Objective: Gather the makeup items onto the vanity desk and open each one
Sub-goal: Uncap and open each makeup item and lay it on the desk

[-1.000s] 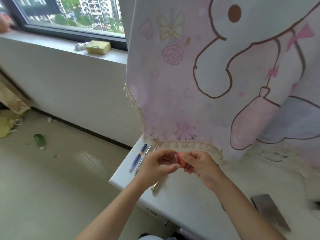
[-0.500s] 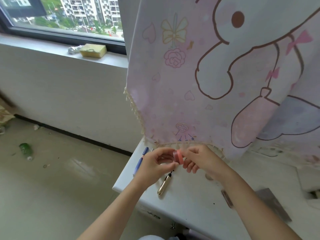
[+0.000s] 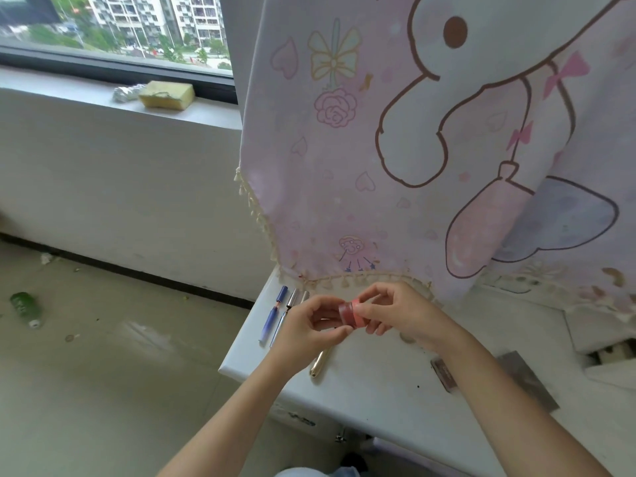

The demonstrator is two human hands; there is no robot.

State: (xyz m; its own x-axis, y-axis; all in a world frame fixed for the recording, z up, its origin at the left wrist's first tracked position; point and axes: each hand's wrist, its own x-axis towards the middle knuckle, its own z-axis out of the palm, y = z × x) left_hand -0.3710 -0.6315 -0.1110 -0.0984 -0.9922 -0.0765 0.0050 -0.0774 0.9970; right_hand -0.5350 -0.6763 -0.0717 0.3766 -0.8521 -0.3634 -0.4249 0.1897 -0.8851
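Observation:
A small round pink-red jar (image 3: 351,314) is held above the white vanity desk (image 3: 371,383). My left hand (image 3: 309,330) grips its darker base and my right hand (image 3: 395,313) pinches its pink lid. On the desk's left end lie a blue pen-like tube (image 3: 273,313) and a silver pen-like tube (image 3: 287,313) side by side. A gold tube (image 3: 320,363) lies under my left hand, partly hidden. A small dark flat case (image 3: 444,375) rests by my right forearm.
A pink cartoon-print cloth (image 3: 430,149) hangs over the desk's back. A grey flat piece (image 3: 530,376) lies at the right. A yellow sponge (image 3: 167,94) sits on the windowsill. A green bottle (image 3: 25,308) lies on the floor at left.
The view has shifted slightly. The jar has turned between my fingers, and its dark base shows more apart from the pink lid than one second ago.

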